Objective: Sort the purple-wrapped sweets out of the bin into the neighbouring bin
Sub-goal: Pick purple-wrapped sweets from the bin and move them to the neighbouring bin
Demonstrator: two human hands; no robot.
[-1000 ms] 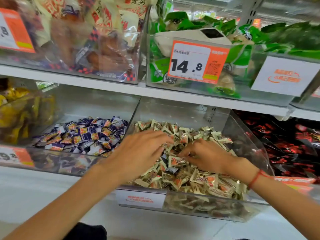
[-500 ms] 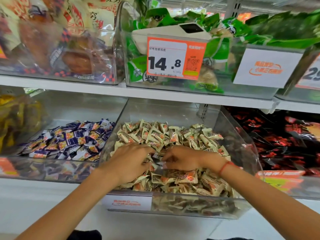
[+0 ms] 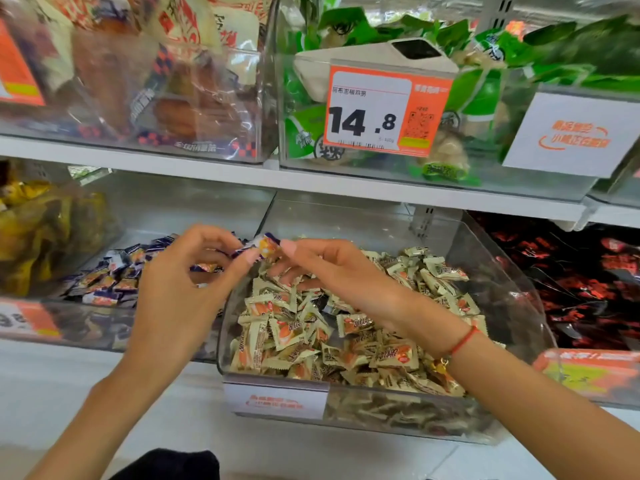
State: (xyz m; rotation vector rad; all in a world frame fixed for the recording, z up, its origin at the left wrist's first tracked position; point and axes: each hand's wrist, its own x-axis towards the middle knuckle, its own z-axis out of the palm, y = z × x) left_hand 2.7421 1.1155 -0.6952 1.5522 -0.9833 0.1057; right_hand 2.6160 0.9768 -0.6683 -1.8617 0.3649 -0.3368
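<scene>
Head view: left hand [image 3: 180, 278] pinches purple-wrapped sweet [image 3: 258, 245] over divider; right hand [image 3: 332, 271] relaxed, touching its other end. Clear purple-sweet bin [image 3: 114, 327] lies left, nearer left hand.

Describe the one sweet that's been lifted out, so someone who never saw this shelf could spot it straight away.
Find the orange price tag reading 14.8 on the upper shelf, then drop to the clear bin of cream-wrapped sweets below it. Above that bin's back left corner, the left hand and right hand meet around one purple-wrapped sweet. It is the only sweet raised in the air, purple-edged with an orange patch.
</scene>
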